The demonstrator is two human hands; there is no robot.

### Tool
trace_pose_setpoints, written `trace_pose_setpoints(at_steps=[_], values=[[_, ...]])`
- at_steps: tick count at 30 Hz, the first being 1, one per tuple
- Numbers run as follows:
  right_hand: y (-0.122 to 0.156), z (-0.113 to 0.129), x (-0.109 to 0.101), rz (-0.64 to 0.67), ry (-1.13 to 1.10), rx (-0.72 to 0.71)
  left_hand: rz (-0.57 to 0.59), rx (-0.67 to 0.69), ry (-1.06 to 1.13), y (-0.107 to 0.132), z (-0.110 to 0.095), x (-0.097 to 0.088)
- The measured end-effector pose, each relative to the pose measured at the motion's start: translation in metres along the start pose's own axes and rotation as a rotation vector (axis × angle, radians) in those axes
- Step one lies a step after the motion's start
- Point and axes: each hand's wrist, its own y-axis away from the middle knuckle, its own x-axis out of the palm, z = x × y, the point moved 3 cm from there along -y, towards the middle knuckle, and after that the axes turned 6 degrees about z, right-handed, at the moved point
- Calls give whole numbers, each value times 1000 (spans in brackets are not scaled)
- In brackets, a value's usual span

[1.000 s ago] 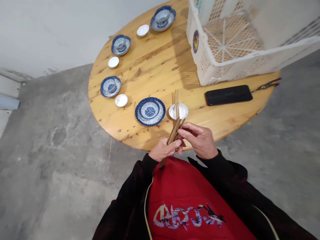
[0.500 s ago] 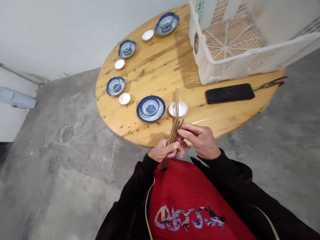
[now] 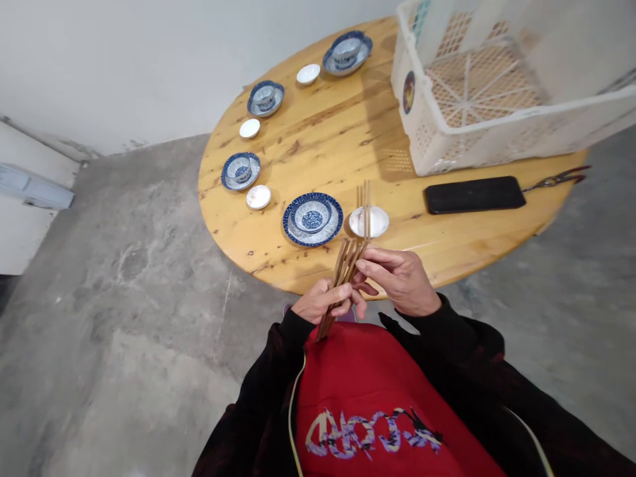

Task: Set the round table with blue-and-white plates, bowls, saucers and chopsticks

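Note:
My left hand (image 3: pixel 325 301) is closed around a bundle of brown wooden chopsticks (image 3: pixel 346 265), held just in front of the near edge of a round wooden table (image 3: pixel 322 139). My right hand (image 3: pixel 400 278) pinches the upper ends of that bundle with thumb and fingers. A pair of chopsticks (image 3: pixel 366 205) lies across a small white dish (image 3: pixel 376 222) on the table. Beside it stands a blue-patterned plate with a bowl on it (image 3: pixel 313 218).
Three more blue plate-and-bowl sets (image 3: pixel 240 169) (image 3: pixel 265 97) (image 3: pixel 346 51), each with a small white dish (image 3: pixel 259 197), ring the table's far edge. A white plastic crate (image 3: pixel 477 126), a black phone (image 3: pixel 474 195) and metal tongs (image 3: pixel 559 177) sit at right. Grey concrete floor all around.
Both hands stay on the chopstick bundle with little change in grip. The view has shifted, so the table and dishes appear slightly further right.

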Motion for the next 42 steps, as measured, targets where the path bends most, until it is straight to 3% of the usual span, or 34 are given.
trace_pose_setpoints(at_steps=[8,15,22,29,33,42], values=[[-38,-13,75,68,-65,53,-34,-7,-12,55,-10,-57],[-63,-29,141,54,-30,72,8,96,70,99,-18,-109],[-71,-30,183,71,36,-9,135,133,161,132,-27,-136],[-68,-36,214,-60,69,-12,153,97,196,148,-18,-148],[-66,-40,221,-180,108,12,119,59,139,152,-14,-151],[-95,-43,208,-108,163,17,-157,120,-39,149,-27,-165]])
